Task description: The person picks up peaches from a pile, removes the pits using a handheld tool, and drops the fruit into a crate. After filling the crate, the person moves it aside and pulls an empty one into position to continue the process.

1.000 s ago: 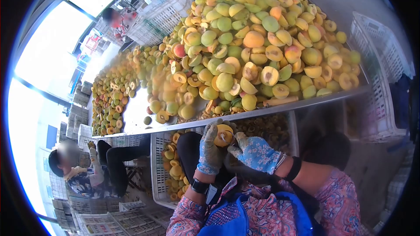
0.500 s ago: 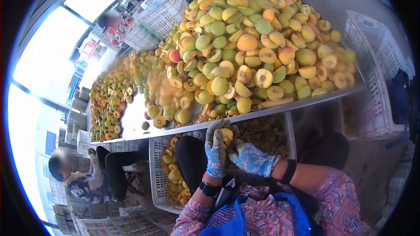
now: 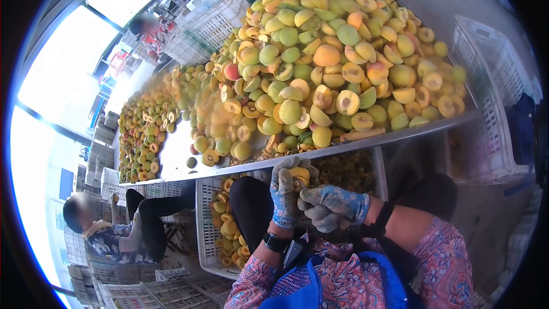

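My left hand [image 3: 287,191], in a blue patterned glove with a soiled grey palm, is closed around a yellow cut fruit [image 3: 299,175] just below the table's edge. Close against its right side is my right hand [image 3: 334,206], gloved the same way, with its fingers curled in; what they hold, if anything, is hidden. Above both hands, a large heap of halved and whole yellow-green fruit [image 3: 326,55] lies on the metal table [image 3: 423,130].
Below the table, a white crate [image 3: 204,226] of cut fruit stands left of my knee, with a container of dark pieces [image 3: 349,169] behind my hands. Another white crate [image 3: 494,109] is at right. A seated person [image 3: 114,240] is at left, another person [image 3: 153,31] farther back.
My right hand has turned over, its fingers now curled with their grey side showing. The fruit in my left hand shows more of its yellow cut side. The seated person's arm has lowered.
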`<state>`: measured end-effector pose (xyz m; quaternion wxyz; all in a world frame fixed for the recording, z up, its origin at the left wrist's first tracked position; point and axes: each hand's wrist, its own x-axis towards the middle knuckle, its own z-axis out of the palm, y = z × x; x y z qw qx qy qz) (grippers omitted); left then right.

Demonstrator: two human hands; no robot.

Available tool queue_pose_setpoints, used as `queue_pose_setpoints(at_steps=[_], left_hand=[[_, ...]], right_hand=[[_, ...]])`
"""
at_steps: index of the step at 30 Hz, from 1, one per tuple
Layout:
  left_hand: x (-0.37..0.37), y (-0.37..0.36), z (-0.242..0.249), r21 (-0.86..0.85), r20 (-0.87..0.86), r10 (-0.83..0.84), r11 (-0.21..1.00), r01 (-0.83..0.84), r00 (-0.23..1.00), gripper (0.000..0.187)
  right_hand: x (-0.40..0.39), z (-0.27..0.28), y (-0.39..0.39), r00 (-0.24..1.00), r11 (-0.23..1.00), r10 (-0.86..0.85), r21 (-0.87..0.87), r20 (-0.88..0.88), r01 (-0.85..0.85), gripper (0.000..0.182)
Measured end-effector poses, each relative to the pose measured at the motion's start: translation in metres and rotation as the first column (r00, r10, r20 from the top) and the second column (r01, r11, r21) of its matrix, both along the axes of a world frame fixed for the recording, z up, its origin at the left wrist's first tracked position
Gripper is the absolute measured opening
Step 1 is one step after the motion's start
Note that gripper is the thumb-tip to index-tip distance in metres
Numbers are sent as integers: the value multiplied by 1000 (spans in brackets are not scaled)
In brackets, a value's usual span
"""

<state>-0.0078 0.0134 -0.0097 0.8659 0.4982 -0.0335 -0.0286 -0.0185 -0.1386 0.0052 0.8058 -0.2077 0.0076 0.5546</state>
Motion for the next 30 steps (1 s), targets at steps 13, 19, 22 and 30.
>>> queue_pose_setpoints(at_steps=[13, 19, 22, 30], left_hand=[[-4, 142, 31, 515, 308, 509, 621, -591, 803, 26], [38, 207, 32, 847, 497, 90, -268, -459, 863, 38], [93, 163, 24, 881, 327, -36, -349, -318, 944, 50], [153, 178, 0, 956, 13, 15, -293, -8, 1000, 53]], right_hand=[[10, -21, -30, 350, 330, 729, -750, 588, 574, 64], [12, -22, -23, 281, 322, 796, -767, 537, 555, 50], [15, -26, -13, 240, 384, 780, -744, 578, 546, 50], [22, -18, -9, 222, 468, 713, -687, 665, 555, 53]])
